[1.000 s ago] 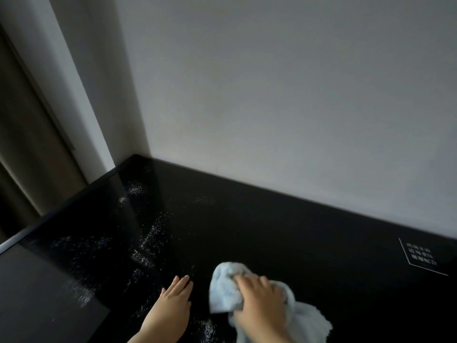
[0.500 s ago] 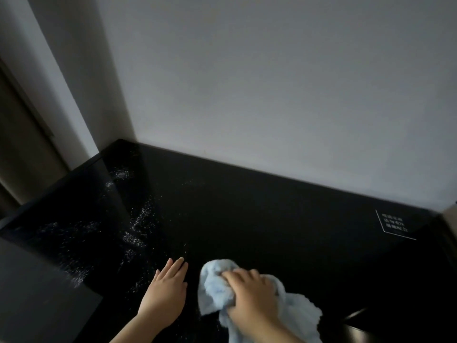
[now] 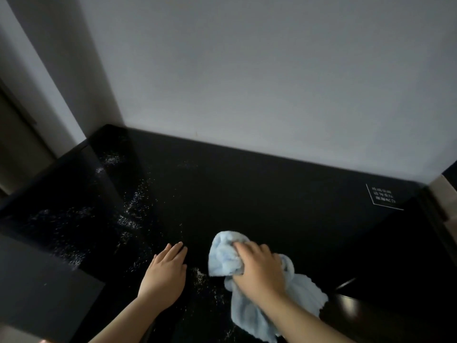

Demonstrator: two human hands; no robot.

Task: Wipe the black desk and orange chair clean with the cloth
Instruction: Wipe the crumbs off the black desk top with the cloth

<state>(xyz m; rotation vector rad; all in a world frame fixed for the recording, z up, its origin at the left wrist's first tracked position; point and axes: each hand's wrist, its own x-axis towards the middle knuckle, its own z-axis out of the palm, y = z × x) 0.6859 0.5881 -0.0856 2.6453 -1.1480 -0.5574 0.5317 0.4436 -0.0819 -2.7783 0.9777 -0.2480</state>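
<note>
The right hand is clamped on the bunched light-blue cloth, pressing it onto the black desk. The left hand lies flat, fingers together, just beside at nine o'clock. The white specks run from the cloth toward ten o'clock, so I judge the sweep goes that way, past the nearer left hand.

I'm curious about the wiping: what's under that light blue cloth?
The black desk. The right hand presses the cloth onto it. White specks lie uncovered to the left; whether any lie beneath the cloth cannot be seen.
</note>
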